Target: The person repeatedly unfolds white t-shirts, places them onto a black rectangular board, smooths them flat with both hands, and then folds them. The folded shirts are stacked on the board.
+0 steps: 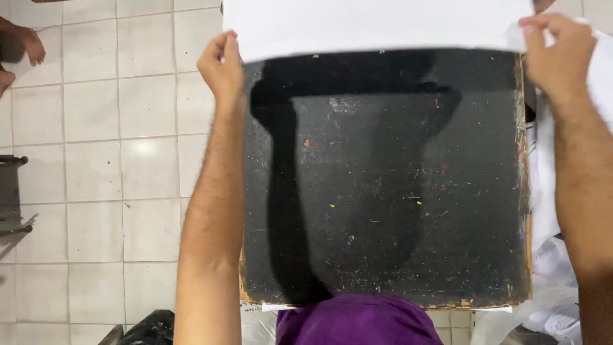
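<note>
A large white sheet (pixel 377 25) lies across the far edge of a worn black square board (pixel 396 191). My left hand (pixel 220 67) pinches the sheet's left corner beside the board's far left corner. My right hand (pixel 559 54) grips the sheet's right corner at the board's far right corner. Both forearms run along the board's two sides. The sheet's far part is cut off by the top of the view.
The floor (pixel 96 160) has white tiles. White cloth or plastic (pixel 549 281) is piled at the right of the board. A grey metal object (pixel 13 191) stands at the left edge. Another person's foot (pixel 25 45) shows at the top left. Purple cloth (pixel 357 319) is nearest me.
</note>
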